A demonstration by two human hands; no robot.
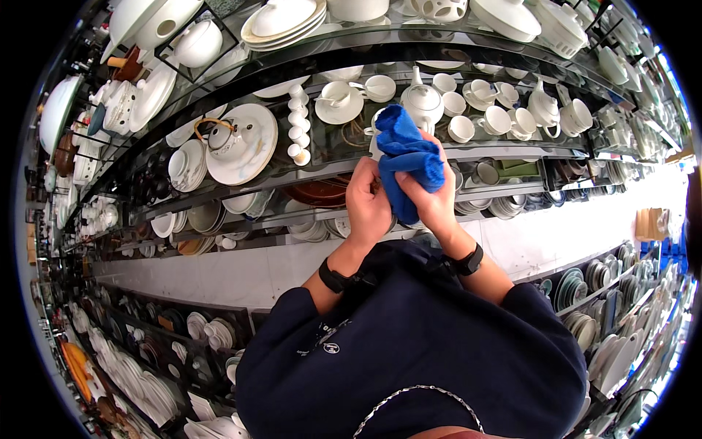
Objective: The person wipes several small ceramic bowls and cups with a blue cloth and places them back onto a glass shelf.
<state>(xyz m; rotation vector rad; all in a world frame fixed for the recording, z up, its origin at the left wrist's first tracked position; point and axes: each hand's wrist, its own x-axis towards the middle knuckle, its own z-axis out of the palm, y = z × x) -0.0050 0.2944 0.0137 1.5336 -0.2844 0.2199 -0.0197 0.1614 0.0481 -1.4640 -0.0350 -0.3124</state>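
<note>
A crumpled blue cloth [408, 159] is bunched up in my right hand [439, 192], with the thumb pressed across its front. My left hand [368, 200] is curled against the cloth's left side. A small dark brown patch shows between its fingers and the cloth; whether the hand grips something there is hidden. Both hands are raised in front of a glass shelf of white crockery. Just beyond the cloth stands a white teapot [422, 101], partly covered by it. Small white cups, such as a handleless cup [461, 128], sit to the right of my hands.
A cup on a saucer [339, 107], a stack of white cups [299, 129] and a large plate [258, 145] under a cane-handled teapot [224, 137] stand left. Covered dishes [285, 19] fill the shelf above. Behind me, past the pale floor [219, 277], are more crockery shelves.
</note>
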